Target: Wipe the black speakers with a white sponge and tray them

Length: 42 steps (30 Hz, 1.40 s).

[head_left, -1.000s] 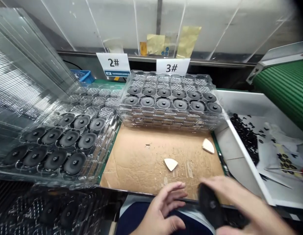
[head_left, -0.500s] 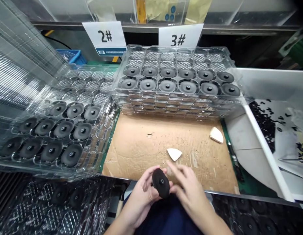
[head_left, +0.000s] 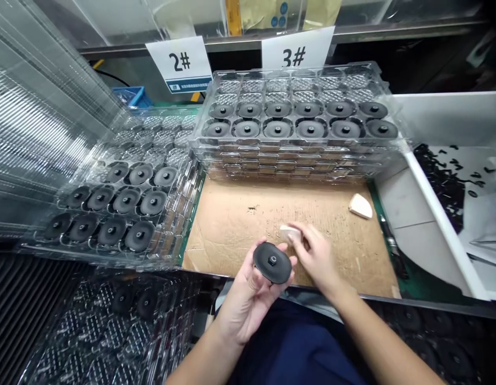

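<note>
My left hand is closed around the edge of a black oval disc, its face with the small central stud turned up. To the right and a little farther off, my right hand pinches a white wedge-shaped sponge at the cardboard; the fingers cover part of the sponge. A second white wedge-shaped sponge lies by itself at the right of the cardboard sheet.
Stacked clear trays with black discs stand behind the cardboard. More trays sit at the left, and others lie below the table edge. A white bin at the right holds small black parts. A dark pen-like tool lies beside it.
My right hand has moved away from the disc, forward onto the nearer sponge, and closed on it. My left hand has tilted the disc flatter and raised it slightly. The view has shifted a little.
</note>
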{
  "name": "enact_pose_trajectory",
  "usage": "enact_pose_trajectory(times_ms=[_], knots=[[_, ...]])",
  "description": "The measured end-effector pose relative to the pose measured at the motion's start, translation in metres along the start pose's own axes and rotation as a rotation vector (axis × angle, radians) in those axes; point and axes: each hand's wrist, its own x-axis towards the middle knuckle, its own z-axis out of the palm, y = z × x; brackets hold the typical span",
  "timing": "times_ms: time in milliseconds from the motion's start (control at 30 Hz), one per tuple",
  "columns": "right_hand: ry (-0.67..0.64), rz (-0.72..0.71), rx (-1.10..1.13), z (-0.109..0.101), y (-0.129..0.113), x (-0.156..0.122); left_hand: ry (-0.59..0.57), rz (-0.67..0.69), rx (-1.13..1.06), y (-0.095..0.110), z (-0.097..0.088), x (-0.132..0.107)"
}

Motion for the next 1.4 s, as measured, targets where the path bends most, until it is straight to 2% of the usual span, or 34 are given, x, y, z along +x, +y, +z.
enact_pose_trajectory(times_ms=[100,167,300,400,467,533,567,600,700,733,767,867,900,933,1033,1067,1100,1200,1233,1333,1367,1400], knots=[[-0.034,-0.018,0.093,-0.001,-0.011,-0.028,0.076,0.038,0.014,-0.004,0.001,0.001],[-0.043,0.002,0.142,-0.009,-0.017,-0.037,0.100,0.046,0.040,-0.007,0.001,0.002],[0.018,0.061,0.198,-0.044,-0.048,-0.031,0.057,0.034,0.128,-0.015,0.006,0.002],[0.080,-0.092,0.252,-0.067,-0.084,-0.024,0.006,-0.015,0.185,-0.019,0.011,0.002],[-0.011,-0.195,0.272,-0.076,-0.101,-0.022,0.025,-0.040,0.219,-0.018,0.012,0.001],[-0.200,-0.230,0.262,-0.080,-0.108,-0.021,0.066,-0.019,0.242,-0.014,0.012,0.000],[-0.266,-0.240,0.247,-0.081,-0.110,-0.020,0.073,-0.007,0.246,-0.013,0.012,0.000],[-0.263,-0.251,0.227,-0.080,-0.110,-0.019,0.064,0.002,0.246,-0.011,0.012,-0.001],[0.005,-0.282,0.168,-0.074,-0.111,-0.021,-0.003,-0.008,0.242,-0.008,0.013,-0.004],[0.049,-0.286,0.188,-0.072,-0.112,-0.024,-0.010,-0.018,0.245,-0.007,0.013,-0.005],[0.032,-0.282,0.225,-0.072,-0.112,-0.026,-0.005,-0.026,0.251,-0.006,0.013,-0.006],[-0.194,-0.229,0.327,-0.073,-0.112,-0.030,0.045,-0.038,0.274,-0.004,0.011,-0.009],[-0.213,-0.212,0.323,-0.073,-0.112,-0.030,0.050,-0.042,0.285,-0.005,0.010,-0.010],[-0.170,-0.208,0.299,-0.073,-0.112,-0.028,0.044,-0.046,0.296,-0.005,0.010,-0.009],[0.063,-0.266,0.238,-0.071,-0.113,-0.027,0.007,-0.065,0.311,-0.007,0.011,-0.009],[0.074,-0.284,0.260,-0.071,-0.113,-0.028,0.002,-0.066,0.308,-0.007,0.011,-0.010],[0.028,-0.289,0.300,-0.073,-0.113,-0.030,0.008,-0.065,0.302,-0.007,0.011,-0.011],[-0.229,-0.213,0.378,-0.078,-0.112,-0.031,0.061,-0.056,0.298,-0.005,0.011,-0.013],[-0.235,-0.189,0.363,-0.078,-0.112,-0.029,0.063,-0.053,0.309,-0.006,0.012,-0.013],[-0.008,-0.238,0.280,-0.076,-0.113,-0.024,0.005,-0.055,0.347,-0.008,0.015,-0.013],[0.042,-0.274,0.283,-0.076,-0.113,-0.024,-0.016,-0.052,0.349,-0.009,0.016,-0.013],[0.034,-0.297,0.306,-0.077,-0.113,-0.026,-0.025,-0.044,0.343,-0.008,0.016,-0.013]])
